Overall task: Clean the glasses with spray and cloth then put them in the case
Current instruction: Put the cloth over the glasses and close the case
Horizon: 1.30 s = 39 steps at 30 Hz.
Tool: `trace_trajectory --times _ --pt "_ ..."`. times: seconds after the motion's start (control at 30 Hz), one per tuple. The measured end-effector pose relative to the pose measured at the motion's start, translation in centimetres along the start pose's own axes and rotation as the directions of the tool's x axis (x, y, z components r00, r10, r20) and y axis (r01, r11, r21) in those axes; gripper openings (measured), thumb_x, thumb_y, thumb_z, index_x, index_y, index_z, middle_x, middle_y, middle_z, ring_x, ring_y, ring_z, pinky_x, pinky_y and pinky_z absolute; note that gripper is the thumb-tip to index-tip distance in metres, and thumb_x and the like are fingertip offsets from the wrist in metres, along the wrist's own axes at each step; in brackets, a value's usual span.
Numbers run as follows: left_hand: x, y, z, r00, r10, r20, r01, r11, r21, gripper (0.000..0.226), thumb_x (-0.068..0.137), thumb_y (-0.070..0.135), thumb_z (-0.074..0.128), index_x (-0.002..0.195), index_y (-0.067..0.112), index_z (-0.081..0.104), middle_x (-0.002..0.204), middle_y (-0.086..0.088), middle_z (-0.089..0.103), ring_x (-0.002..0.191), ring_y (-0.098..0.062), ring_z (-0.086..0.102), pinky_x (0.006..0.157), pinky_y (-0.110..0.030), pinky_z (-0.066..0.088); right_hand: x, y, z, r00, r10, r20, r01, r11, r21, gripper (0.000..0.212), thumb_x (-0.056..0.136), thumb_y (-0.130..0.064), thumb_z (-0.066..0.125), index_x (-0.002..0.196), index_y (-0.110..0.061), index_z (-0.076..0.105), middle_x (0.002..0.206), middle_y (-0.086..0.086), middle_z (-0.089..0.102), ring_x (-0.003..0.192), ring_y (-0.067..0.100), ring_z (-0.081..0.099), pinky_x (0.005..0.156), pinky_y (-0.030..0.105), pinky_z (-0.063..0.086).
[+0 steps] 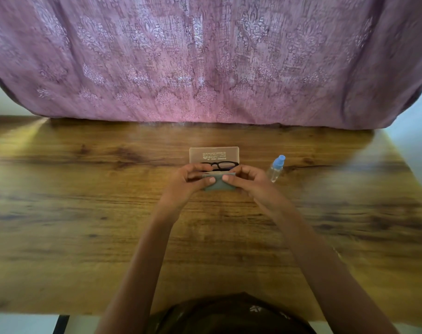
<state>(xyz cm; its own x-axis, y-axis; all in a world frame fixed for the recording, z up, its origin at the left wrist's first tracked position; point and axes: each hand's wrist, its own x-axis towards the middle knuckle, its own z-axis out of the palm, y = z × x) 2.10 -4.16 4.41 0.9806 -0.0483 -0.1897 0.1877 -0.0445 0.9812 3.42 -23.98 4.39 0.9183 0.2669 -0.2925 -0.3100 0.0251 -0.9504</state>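
Both hands hold a folded grey-green cloth (220,183) over the middle of the wooden table (84,213). My left hand (190,179) pinches its left edge and my right hand (244,180) pinches its right edge. Just behind the cloth lie black-framed glasses (223,165), partly hidden by my fingers. They rest in front of, or on, a tan glasses case (214,154) with printed text on it. A small clear spray bottle (276,168) with a blue cap stands to the right of my right hand.
A pink patterned curtain (205,59) hangs along the far edge of the table. The near table edge runs just in front of my body. A dark table leg (60,324) shows at the bottom left.
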Motion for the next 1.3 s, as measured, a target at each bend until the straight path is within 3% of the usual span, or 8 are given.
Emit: trace_trajectory --times 0.17,0.27,0.33,0.47,0.6,0.73,0.97,1.3 --pt "0.6 -1.2 0.4 0.995 0.093 -0.029 -0.084 0.974 0.210 0.041 0.077 0.008 0.078 0.115 0.013 0.065 0.094 -0.007 0.073 0.089 -0.015 0.070 0.079 -0.023 0.056 0.0 0.3 0.7 0.991 -0.059 -0.120 0.056 0.998 -0.031 0.025 0.082 -0.012 0.076 0.101 0.000 0.064 0.101 0.015 0.072 0.089 0.017 0.071 0.068 0.022 0.058" --pt "1.4 -2.5 0.1 0.956 0.254 -0.147 -0.163 0.877 0.452 0.049 0.079 0.009 0.077 0.124 0.013 0.058 0.105 0.002 0.066 0.092 -0.007 0.062 0.080 -0.018 0.052 0.2 0.5 0.5 0.962 -0.144 -0.231 0.094 0.972 -0.215 0.017 0.084 -0.020 0.075 0.096 -0.012 0.065 0.096 0.005 0.072 0.086 0.010 0.068 0.067 0.017 0.055" --pt "2.3 -3.1 -0.4 0.923 0.283 -0.263 -0.097 0.828 0.552 0.064 0.081 0.020 0.077 0.136 0.011 0.047 0.122 -0.004 0.057 0.107 -0.014 0.053 0.087 -0.019 0.043 0.3 0.5 0.1 0.941 -0.197 -0.277 0.106 0.944 -0.312 0.013 0.084 -0.024 0.075 0.092 -0.019 0.065 0.092 -0.003 0.070 0.085 0.006 0.066 0.071 0.018 0.054" --pt "4.5 -3.9 -1.8 0.962 0.031 -0.270 0.127 0.826 0.549 0.094 0.080 0.050 0.072 0.150 0.012 0.024 0.144 -0.007 0.045 0.136 -0.029 0.035 0.108 -0.043 0.031 0.7 0.5 -0.8 0.904 -0.265 -0.335 0.129 0.917 -0.378 0.011 0.085 -0.028 0.073 0.085 -0.026 0.063 0.085 -0.011 0.069 0.078 -0.005 0.063 0.063 0.011 0.048" --pt "5.7 -3.8 -2.2 0.991 -0.065 -0.120 0.113 0.887 0.448 0.068 0.081 0.049 0.072 0.135 0.018 0.044 0.129 -0.002 0.057 0.125 -0.026 0.050 0.095 -0.034 0.043 0.9 0.5 -1.2 0.902 -0.250 -0.352 0.117 0.926 -0.358 0.011 0.085 -0.030 0.073 0.085 -0.028 0.063 0.083 -0.013 0.069 0.078 -0.005 0.064 0.065 0.014 0.048" --pt "6.0 -3.8 -2.2 0.996 -0.076 -0.050 0.090 0.914 0.396 0.059 0.086 0.040 0.070 0.137 0.020 0.048 0.134 -0.006 0.055 0.123 -0.024 0.052 0.104 -0.046 0.045 0.9 0.4 -1.5 0.908 -0.244 -0.341 0.118 0.929 -0.349 0.010 0.086 -0.031 0.072 0.089 -0.027 0.063 0.087 -0.011 0.070 0.082 -0.002 0.065 0.067 0.015 0.049" --pt "5.3 -5.4 -1.9 0.994 -0.036 -0.107 0.077 0.911 0.406 0.064 0.081 0.036 0.076 0.135 0.025 0.044 0.135 -0.002 0.054 0.122 -0.021 0.051 0.093 -0.032 0.045 2.0 0.7 -1.3 0.925 -0.199 -0.323 0.066 0.922 -0.381 0.011 0.088 -0.029 0.070 0.090 -0.025 0.061 0.089 -0.006 0.070 0.084 0.007 0.067 0.071 0.020 0.054" --pt "4.6 -6.6 -1.5 0.988 0.045 -0.148 0.030 0.884 0.467 0.081 0.078 0.031 0.080 0.145 0.021 0.036 0.135 -0.006 0.050 0.123 -0.023 0.048 0.103 -0.045 0.045 6.1 -0.2 2.7 0.966 -0.059 -0.252 -0.003 0.971 -0.239 0.018 0.091 -0.020 0.067 0.105 -0.014 0.058 0.103 0.004 0.067 0.096 0.014 0.066 0.081 0.035 0.060"
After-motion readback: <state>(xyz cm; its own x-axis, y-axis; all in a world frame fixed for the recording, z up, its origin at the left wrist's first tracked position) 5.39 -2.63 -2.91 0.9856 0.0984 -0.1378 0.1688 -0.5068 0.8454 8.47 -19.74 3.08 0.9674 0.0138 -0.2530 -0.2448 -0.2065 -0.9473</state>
